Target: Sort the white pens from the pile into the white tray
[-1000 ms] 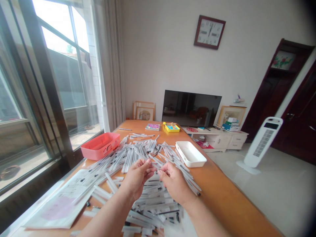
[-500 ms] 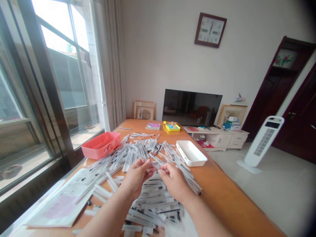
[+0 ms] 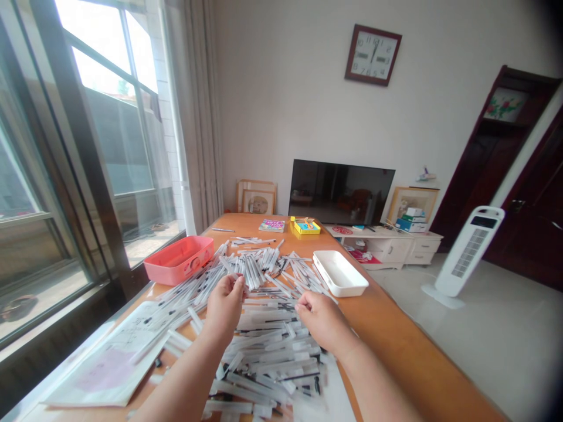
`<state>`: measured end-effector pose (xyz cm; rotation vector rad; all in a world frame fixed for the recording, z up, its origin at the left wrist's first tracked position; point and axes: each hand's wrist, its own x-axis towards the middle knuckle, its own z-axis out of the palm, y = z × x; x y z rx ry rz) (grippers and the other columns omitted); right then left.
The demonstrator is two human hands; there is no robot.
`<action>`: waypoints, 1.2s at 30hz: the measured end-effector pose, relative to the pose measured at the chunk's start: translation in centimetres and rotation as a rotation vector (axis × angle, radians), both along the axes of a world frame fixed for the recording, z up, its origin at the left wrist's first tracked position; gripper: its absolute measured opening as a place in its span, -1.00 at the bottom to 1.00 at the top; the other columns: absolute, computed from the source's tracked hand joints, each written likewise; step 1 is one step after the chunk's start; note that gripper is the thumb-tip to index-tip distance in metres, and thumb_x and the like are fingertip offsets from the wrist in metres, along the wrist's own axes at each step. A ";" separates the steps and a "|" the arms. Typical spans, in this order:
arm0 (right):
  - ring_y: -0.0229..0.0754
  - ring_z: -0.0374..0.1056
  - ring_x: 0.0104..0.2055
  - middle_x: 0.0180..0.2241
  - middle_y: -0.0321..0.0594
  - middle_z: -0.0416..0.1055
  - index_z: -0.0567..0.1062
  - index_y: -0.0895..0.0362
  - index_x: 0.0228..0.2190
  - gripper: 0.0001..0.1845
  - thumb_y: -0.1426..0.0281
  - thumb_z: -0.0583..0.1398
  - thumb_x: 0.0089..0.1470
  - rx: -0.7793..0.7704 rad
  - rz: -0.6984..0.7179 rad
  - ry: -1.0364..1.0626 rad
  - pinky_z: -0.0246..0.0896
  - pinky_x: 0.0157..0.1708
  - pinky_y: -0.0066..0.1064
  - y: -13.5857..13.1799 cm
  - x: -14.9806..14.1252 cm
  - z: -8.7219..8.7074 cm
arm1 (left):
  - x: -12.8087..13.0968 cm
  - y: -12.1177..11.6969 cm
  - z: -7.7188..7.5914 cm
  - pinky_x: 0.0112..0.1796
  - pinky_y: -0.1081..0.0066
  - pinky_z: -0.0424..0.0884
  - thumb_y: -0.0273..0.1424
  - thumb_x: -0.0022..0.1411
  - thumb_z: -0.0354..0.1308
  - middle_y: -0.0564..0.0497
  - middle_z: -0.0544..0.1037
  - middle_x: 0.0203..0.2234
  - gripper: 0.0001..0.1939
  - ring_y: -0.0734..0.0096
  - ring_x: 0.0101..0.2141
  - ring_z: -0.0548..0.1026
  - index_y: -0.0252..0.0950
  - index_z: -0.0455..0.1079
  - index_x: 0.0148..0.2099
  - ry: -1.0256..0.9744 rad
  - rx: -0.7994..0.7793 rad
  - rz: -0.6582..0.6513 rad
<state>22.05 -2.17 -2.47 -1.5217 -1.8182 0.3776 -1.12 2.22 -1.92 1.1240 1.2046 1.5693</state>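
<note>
Over white tubes point(image 3: 268, 357) on the worktop point(image 3: 396, 357), the left hand point(image 3: 225, 308) and right hand point(image 3: 323, 321) have fingers point(image 3: 233, 287) curled closed, any grip unclear.

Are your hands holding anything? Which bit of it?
I can't tell. The left hand is curled up, and its fingers would hide anything inside. The right hand curls over the pile of white tubes, and nothing held shows.

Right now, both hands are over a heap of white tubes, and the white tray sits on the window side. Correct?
No: the head view shows the white tray away from the window; the left hand and right hand are over the heap of white tubes.
</note>
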 end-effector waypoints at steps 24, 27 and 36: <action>-0.24 0.23 -0.50 -0.60 -0.35 0.38 0.38 0.07 -0.55 -0.72 0.21 0.13 0.12 -0.075 -0.134 -0.072 -0.11 -0.51 -0.46 1.1 0.6 -1.0 | -1.0 -0.2 -1.4 -0.17 0.27 0.26 -0.28 0.35 -0.09 -0.06 0.58 -0.14 -0.65 0.10 -0.11 0.45 -0.10 0.53 -0.07 1.353 -0.028 0.014; -0.23 0.24 -0.49 -0.58 -0.34 0.39 0.39 0.06 -0.53 -0.74 0.23 0.11 0.13 -0.038 -0.149 -0.044 -0.09 -0.50 -0.46 0.9 0.2 -0.6 | -1.3 -0.2 -1.5 -0.18 0.20 0.28 -0.27 0.34 -0.11 -0.09 0.59 -0.13 -0.63 0.02 -0.09 0.43 -0.12 0.53 -0.10 1.398 -0.075 0.016; -0.23 0.26 -0.45 -0.52 -0.33 0.42 0.43 0.07 -0.46 -0.77 0.25 0.09 0.17 0.056 -0.076 -0.026 -0.05 -0.48 -0.47 -1.7 -2.6 3.0 | -1.9 -0.3 -1.5 -0.17 0.09 0.29 -0.19 0.32 -0.10 -0.15 0.56 -0.15 -0.63 -0.05 -0.10 0.43 -0.21 0.50 -0.25 1.477 -0.094 0.068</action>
